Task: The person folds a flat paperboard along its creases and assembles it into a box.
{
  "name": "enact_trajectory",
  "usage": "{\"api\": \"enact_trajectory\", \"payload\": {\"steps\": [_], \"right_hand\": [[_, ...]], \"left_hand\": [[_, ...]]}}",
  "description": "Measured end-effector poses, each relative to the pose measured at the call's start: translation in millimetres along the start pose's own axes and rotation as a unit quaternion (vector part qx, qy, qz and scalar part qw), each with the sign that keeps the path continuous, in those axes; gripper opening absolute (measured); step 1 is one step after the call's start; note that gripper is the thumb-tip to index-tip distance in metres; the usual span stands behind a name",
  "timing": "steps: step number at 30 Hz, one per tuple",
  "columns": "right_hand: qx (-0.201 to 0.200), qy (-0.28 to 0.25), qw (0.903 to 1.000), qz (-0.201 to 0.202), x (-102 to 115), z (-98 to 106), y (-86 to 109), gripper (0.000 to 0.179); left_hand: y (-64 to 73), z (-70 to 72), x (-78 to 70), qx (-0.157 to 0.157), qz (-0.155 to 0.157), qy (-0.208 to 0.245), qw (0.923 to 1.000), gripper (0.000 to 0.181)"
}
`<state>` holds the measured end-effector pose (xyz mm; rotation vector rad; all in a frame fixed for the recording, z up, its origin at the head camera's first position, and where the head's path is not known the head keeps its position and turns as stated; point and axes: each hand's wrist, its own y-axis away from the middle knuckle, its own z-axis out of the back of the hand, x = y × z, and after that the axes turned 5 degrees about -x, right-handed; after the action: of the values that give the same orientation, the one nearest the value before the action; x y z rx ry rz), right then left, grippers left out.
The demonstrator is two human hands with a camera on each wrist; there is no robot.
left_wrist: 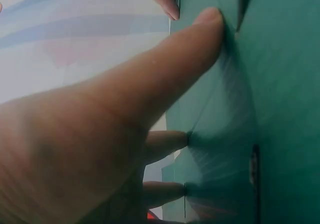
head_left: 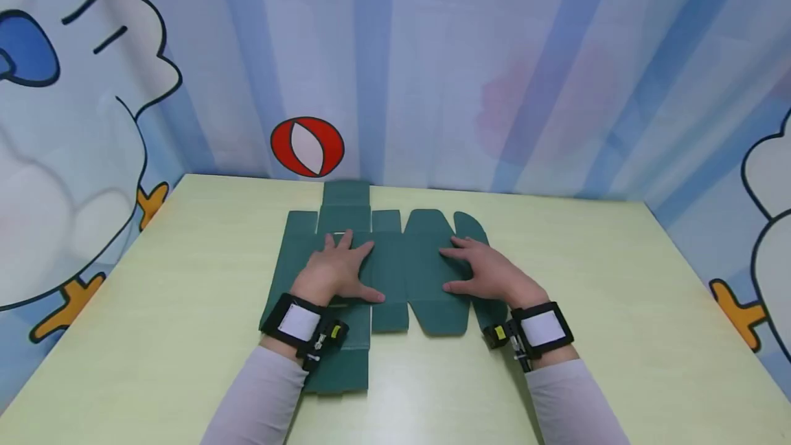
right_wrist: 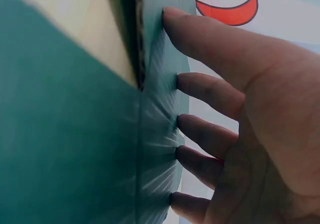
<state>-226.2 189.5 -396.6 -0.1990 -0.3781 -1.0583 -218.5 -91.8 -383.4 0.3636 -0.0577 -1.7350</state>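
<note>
A dark green cardboard box blank (head_left: 388, 266) lies unfolded on the table, with flaps along its far and near edges. Spread fingers of my left hand (head_left: 336, 270) rest on its left-hand panels, the thumb pointing right. My right hand (head_left: 488, 270) touches the blank near its right end, fingers pointing left. In the left wrist view the thumb (left_wrist: 190, 44) presses on the green card (left_wrist: 290, 84) beside a crease. Seen from the right wrist, the fingertips (right_wrist: 182, 81) touch the card (right_wrist: 70, 134) along a fold line. Neither hand curls round anything.
The pale yellow table (head_left: 618, 280) extends on both sides of the blank. Behind it hangs a blue and white striped cloth (head_left: 432, 74) with cartoon figures and a red oval (head_left: 330, 146). Both wrists wear black straps with small cameras (head_left: 544, 328).
</note>
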Motion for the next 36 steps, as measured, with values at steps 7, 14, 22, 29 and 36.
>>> {"api": "enact_trajectory", "payload": {"steps": [7, 14, 22, 29, 36], "right_hand": [[0.01, 0.017, 0.9998, -0.008, 4.3, -2.9, 11.1, 0.071], [0.02, 0.067, 0.9976, -0.005, 9.6, -4.1, 21.1, 0.073], [0.039, 0.11, 0.9931, -0.012, 22.3, 3.8, 26.2, 0.073], [0.061, 0.151, 0.9867, 0.006, 30.6, 13.4, 43.2, 0.07], [0.117, 0.105, 0.9853, 0.067, 32.5, 27.6, 43.5, 0.051]], "left_hand": [[10.3, 0.5, -6.3, 0.002, -0.009, -0.036, 0.9993, 0.086], [21.6, 0.4, -16.1, 0.005, -0.047, -0.109, 0.9929, 0.071], [36.1, -6.9, -30.7, -0.017, -0.064, -0.145, 0.9872, 0.073], [31.0, -12.4, -23.9, -0.008, -0.099, -0.066, 0.9929, 0.075], [14.7, -9.9, -5.6, 0.041, -0.159, 0.031, 0.986, 0.068]]}}
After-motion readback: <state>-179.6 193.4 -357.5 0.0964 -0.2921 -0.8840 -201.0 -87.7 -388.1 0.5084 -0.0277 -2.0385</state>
